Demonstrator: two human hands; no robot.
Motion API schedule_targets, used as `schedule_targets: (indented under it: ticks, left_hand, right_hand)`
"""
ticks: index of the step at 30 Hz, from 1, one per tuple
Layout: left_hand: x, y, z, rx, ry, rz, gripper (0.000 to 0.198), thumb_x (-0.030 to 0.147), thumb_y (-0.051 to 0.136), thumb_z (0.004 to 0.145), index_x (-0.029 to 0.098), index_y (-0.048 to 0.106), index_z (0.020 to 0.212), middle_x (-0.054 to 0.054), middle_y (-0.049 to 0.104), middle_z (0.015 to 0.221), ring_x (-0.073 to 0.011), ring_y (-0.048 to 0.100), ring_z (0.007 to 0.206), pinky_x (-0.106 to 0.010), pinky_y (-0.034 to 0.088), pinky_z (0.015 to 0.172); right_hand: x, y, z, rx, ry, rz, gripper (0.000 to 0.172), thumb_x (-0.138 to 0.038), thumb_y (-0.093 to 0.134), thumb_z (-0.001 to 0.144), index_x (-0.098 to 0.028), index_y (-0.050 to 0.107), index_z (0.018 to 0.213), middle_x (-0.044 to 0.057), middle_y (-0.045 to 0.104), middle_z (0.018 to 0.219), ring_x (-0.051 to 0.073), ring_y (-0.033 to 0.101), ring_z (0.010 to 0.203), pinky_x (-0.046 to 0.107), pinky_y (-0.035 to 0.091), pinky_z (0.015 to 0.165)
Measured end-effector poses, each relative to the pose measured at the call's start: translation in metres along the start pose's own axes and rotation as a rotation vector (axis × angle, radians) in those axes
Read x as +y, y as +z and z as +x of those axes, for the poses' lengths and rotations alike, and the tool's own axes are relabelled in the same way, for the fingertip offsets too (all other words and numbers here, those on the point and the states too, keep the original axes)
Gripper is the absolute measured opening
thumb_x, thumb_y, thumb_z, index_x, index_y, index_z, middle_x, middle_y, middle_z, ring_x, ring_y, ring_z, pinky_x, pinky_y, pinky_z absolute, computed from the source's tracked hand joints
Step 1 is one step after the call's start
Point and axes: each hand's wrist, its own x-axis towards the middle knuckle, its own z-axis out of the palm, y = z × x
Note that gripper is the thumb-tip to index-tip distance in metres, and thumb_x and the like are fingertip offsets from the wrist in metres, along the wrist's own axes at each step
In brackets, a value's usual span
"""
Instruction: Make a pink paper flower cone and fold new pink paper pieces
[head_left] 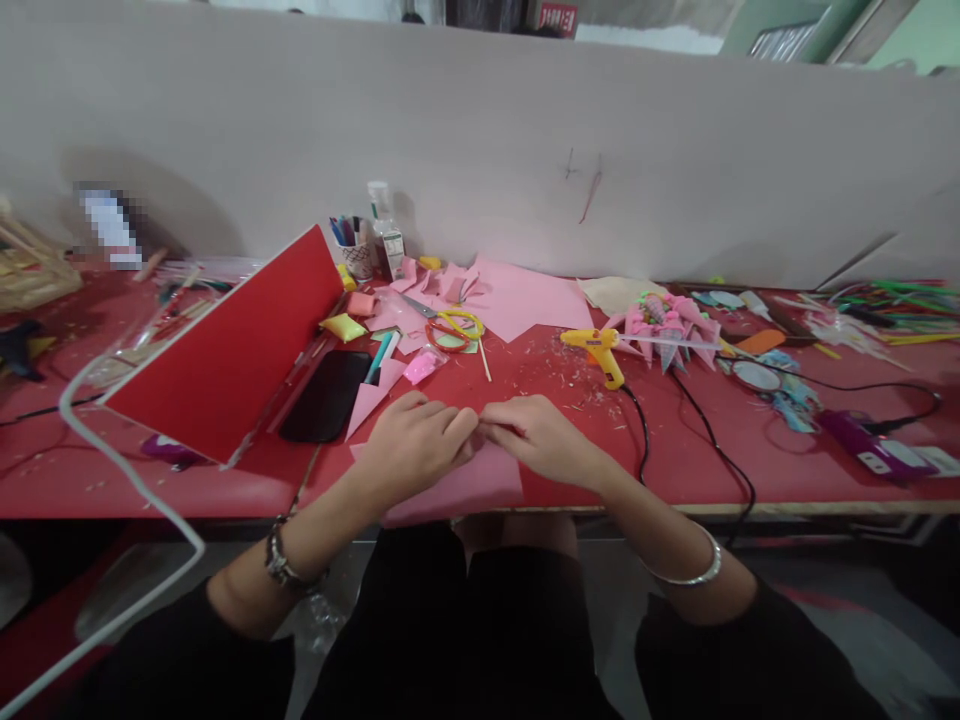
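My left hand [422, 437] and my right hand [541, 432] meet fingertip to fingertip just above the front of the red table. Both are closed, fingers pinched together. Whatever lies between them is too small or too hidden to name. Below them is a pink sheet of paper [456, 494] at the table's front edge. A folded pink paper piece [377, 396] lies left of my left hand, close to a black phone [327, 395]. Further back are scissors [455, 325] with red and yellow handles and a small pink packet [424, 366].
A yellow glue gun [598, 350] with a black cord lies to the right, before a pink folded-paper flower piece [664, 325]. At left a red board [232, 350] leans up. A glass bottle [388, 235] and pen cup [355, 258] stand by the wall. A purple power strip [874, 447] sits far right.
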Motion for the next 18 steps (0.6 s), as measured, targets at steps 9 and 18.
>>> schedule_targets:
  ticks: [9,18]
  left_hand:
    - [-0.021,0.006,-0.021,0.044,-0.072,0.049,0.028,0.013,0.034,0.076,0.018,0.047,0.051,0.005,0.05,0.037,-0.0084,0.043,0.035,-0.022,0.027,0.042]
    - [-0.047,0.009,-0.044,-0.405,-0.327,0.218,0.023,0.019,0.04,0.074,0.018,0.055,0.057,0.0,0.054,0.039,-0.0134,0.048,0.036,-0.023,0.017,0.037]
  right_hand:
    - [0.004,-0.008,-0.009,0.07,0.085,0.205,0.028,-0.029,0.038,0.083,-0.015,0.047,0.061,-0.004,0.041,0.054,0.006,0.035,0.051,0.017,0.027,0.05]
    - [0.019,-0.011,-0.013,0.074,0.173,0.229,0.025,-0.026,0.038,0.08,-0.016,0.04,0.057,-0.005,0.035,0.054,0.007,0.034,0.051,0.019,0.026,0.051]
